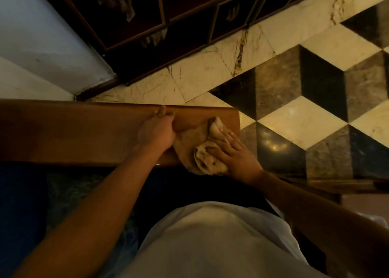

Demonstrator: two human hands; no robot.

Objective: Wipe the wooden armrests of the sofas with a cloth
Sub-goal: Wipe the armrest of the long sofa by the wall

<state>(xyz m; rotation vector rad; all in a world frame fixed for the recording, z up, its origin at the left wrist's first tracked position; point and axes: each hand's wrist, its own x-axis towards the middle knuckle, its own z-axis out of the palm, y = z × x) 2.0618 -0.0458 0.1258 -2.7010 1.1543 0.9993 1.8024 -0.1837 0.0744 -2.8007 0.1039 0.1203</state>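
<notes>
We are pressing cloth (200, 149) at right end of armrest (84, 134), right hand (235, 151) flat-fingered; left hand (156, 130) clasping far edge alongside. Remaining length probably running leftward.

Armrest (84, 134) top free along left stretch, rt end blocked by cloth (189, 145) w/ right hand (235, 155) flat on it, left hand (156, 131) gripping far edge beside, wall (42, 46) & cabinet (179, 38) beyond, open floor (294, 120) past rt end
</notes>
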